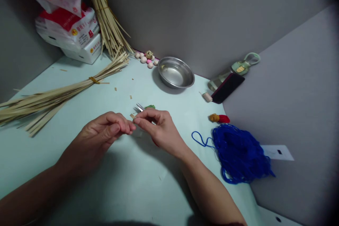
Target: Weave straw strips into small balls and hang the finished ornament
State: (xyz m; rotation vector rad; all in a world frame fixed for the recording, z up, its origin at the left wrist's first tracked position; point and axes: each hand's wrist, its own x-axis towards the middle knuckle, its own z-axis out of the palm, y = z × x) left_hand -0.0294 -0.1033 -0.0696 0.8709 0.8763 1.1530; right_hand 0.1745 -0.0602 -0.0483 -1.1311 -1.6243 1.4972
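Observation:
My left hand [102, 132] is closed, its fingers pressed together and the thumb resting against them. Whatever it may hold is hidden. Just to its right, my right hand [162, 129] pinches thumb against forefinger, right at the left fingertips. Something tiny and dark seems to be in that pinch, too small to name. A short tan strip piece [132, 116] shows beside the pinch; I cannot tell whether it is held or lies on the table. Behind the right hand, the metal tips of a scissors-like tool [140, 107] and a green item [150, 106] stick out, partly covered.
Tied dry strips [69, 90] lie at left; another bundle [107, 21] leans by tissue packs [79, 35]. Small speckled balls [143, 59] sit near a steel bowl [176, 73]. At right are a phone [228, 88], bottle [221, 79], thread spool [207, 97] and blue cord [238, 153].

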